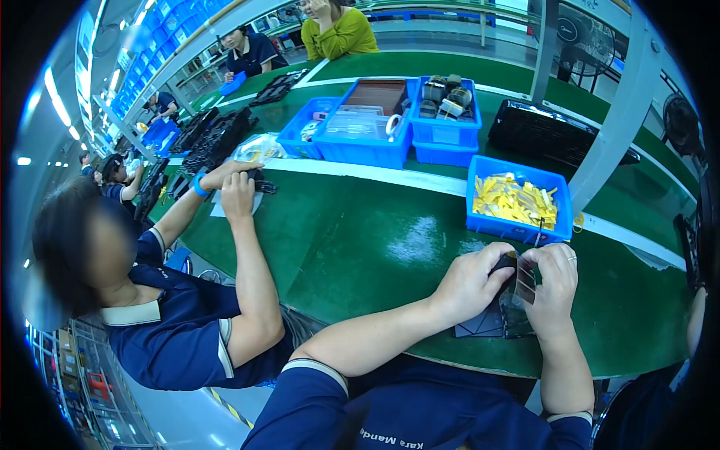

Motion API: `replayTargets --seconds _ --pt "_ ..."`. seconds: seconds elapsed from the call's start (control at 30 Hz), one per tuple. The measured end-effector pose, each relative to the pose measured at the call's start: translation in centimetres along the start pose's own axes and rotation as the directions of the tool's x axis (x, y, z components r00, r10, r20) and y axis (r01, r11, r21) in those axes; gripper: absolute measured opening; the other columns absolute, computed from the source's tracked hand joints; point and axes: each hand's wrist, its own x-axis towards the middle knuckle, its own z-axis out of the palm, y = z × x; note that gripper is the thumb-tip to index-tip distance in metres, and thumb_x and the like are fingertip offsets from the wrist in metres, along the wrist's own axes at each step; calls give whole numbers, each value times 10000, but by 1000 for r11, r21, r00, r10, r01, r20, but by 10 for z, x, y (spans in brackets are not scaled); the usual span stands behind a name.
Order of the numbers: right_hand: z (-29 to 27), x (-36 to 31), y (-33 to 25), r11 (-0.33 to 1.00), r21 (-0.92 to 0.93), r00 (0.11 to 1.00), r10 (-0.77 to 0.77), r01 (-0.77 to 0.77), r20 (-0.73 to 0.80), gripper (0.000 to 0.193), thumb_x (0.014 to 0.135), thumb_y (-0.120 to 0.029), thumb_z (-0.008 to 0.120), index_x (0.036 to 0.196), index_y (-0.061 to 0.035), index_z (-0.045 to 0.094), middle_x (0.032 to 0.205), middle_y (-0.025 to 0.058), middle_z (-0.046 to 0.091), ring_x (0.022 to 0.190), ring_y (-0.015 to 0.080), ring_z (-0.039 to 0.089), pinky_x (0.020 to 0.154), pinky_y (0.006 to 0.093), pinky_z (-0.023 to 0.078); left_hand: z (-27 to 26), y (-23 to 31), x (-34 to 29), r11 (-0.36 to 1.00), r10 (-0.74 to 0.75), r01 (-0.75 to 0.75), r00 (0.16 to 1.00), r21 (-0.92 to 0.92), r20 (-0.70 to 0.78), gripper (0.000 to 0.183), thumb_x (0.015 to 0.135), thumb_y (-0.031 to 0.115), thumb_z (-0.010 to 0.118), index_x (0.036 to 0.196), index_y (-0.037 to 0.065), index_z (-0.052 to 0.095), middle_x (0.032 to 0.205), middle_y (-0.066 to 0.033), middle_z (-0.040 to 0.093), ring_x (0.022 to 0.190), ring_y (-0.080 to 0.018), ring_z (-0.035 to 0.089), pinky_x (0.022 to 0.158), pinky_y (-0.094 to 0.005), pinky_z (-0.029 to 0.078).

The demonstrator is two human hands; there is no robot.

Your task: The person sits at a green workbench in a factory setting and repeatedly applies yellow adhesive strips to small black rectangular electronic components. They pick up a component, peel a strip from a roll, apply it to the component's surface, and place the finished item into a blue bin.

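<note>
Close together over the near edge of the green table, my two hands are at work on small parts. My left hand (474, 283) pinches a small black piece (507, 262) with a bit of yellow on it. Between the thumb and fingers of my right hand (553, 283) is a thin, shiny strip (525, 281) with copper-brown bands. The strip stands upright right beside the black piece; whether they touch is hard to make out. Beneath my hands lie dark flat sheets (481, 325), partly covered by my right wrist.
A blue bin of yellow strips (517, 201) stands just beyond my hands. Farther back are blue bins with brown sheets (375, 97) and dark rolls (448, 97). A black panel (541, 136) leans near a metal post (626, 112). At my left, a co-worker (180, 315) handles parts.
</note>
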Motion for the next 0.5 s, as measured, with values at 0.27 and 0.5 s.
replayTargets --seconds 0.27,0.5 --pt "1 0 0 995 103 1000 -13 12 8 230 601 74 650 762 -25 520 694 101 503 663 280 517 626 370 404 -7 2 6 981 103 -92 993 168 -54 246 834 34 605 1073 31 547 922 -177 634 844 -355 637 713 -396 506" --pt "4 -4 4 942 288 984 156 -174 84 160 689 46 671 727 -17 529 675 91 513 627 240 514 578 340 399 -78 -49 41 847 -170 302 934 438 -313 237 849 115 601 1066 19 592 946 -226 645 881 -389 630 775 -458 488"
